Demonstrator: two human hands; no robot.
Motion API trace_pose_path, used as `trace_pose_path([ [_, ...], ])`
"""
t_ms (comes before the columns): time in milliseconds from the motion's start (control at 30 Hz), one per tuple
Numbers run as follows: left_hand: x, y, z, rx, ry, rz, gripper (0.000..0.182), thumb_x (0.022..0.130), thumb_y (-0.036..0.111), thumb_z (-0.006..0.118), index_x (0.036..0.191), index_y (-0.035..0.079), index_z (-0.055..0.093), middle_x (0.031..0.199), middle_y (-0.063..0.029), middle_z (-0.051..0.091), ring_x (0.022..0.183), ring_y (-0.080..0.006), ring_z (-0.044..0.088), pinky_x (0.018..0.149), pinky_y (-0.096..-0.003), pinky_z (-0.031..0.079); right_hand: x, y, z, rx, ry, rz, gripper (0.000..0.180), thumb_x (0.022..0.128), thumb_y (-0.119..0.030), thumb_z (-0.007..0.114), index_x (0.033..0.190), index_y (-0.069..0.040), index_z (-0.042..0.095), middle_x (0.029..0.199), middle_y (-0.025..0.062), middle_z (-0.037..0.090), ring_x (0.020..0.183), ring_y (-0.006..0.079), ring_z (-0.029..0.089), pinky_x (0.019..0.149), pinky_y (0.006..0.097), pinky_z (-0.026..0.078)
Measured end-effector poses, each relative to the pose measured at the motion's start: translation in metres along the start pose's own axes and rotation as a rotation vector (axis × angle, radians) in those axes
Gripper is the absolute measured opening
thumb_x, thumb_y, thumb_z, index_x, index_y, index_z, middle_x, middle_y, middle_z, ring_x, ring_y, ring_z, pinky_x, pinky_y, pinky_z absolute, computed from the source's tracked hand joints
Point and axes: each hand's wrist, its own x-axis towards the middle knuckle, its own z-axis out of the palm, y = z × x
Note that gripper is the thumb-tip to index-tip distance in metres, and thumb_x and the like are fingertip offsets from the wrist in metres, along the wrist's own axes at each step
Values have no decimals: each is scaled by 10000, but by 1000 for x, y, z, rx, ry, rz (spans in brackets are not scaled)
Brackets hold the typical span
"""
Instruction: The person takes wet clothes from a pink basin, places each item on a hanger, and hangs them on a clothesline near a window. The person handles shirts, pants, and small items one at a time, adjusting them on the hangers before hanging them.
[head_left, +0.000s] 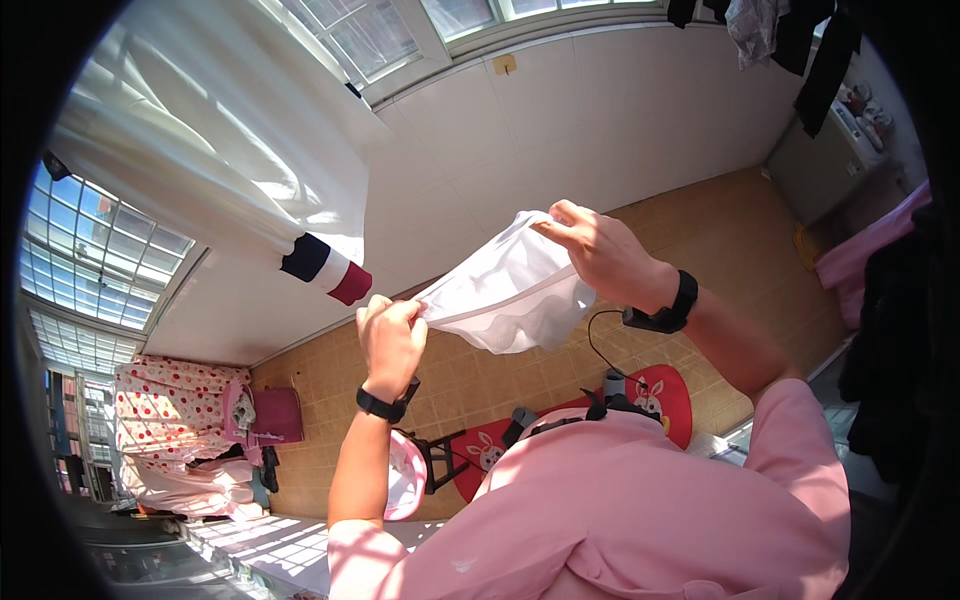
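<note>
Between my two hands a thin white cloth item (510, 289) is stretched out in the air, its lower part sagging and see-through. My left hand (391, 334) pinches its left corner. The upper right end is gripped by my right hand (600, 251), which is held higher. What kind of garment or cloth it is, I cannot tell. To the upper left of my left hand hangs a long white garment (247, 135) with a navy, white and red striped cuff (326, 268). Each wrist wears a black band with a small device.
Below me lies a red mat (667, 390) with rabbit pictures. A pink-rimmed basin (405, 480) rests beside a dark stool (442, 457). Farther left are a pink bin (277, 414) and a dotted cloth (176, 405). Dark clothes (817, 82) hang at the upper right, over a grey appliance (817, 150).
</note>
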Motion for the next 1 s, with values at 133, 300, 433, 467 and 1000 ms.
trace_pose_path([
  [133, 28, 25, -17, -400, 224, 138, 68, 802, 32, 614, 849, 23, 663, 755, -101, 662, 744, -255, 600, 737, -371, 460, 10, 17, -53, -79, 156, 8, 421, 857, 84, 570, 1245, -70, 632, 1075, 130, 636, 843, 326, 654, 696, 408, 546],
  [300, 58, 38, -17, -744, -95, -173, 389, 912, 23, 525, 1298, 50, 483, 717, 3, 478, 649, -77, 444, 587, -234, 380, 24, 37, -88, -146, 86, 24, 357, 902, 18, 584, 1214, -128, 679, 912, 86, 665, 737, 290, 682, 638, 398, 556],
  [433, 67, 25, -2, -877, -105, -101, 386, 912, 7, 607, 1294, 62, 625, 681, -9, 430, 632, -93, 433, 612, -254, 428, 16, 54, -90, -75, 263, 39, 244, 932, -15, 567, 1106, -91, 721, 873, 91, 696, 758, 295, 689, 664, 393, 557],
  [467, 68, 23, 4, -807, -166, -122, 230, 936, 51, 619, 1159, 30, 669, 690, -31, 471, 640, -115, 463, 632, -274, 448, 14, 58, -88, -40, 201, 78, 251, 935, -16, 557, 1110, -91, 721, 868, 96, 697, 765, 297, 690, 674, 394, 557],
  [1000, 54, 14, -9, -1146, -420, -268, 344, 951, 195, 719, 1170, -43, 604, 1007, -39, 697, 885, -105, 620, 773, -289, 507, 122, 59, -177, 33, -521, 62, 366, 908, -30, 511, 1229, -36, 686, 1054, 154, 734, 1003, 294, 695, 886, 362, 520],
])
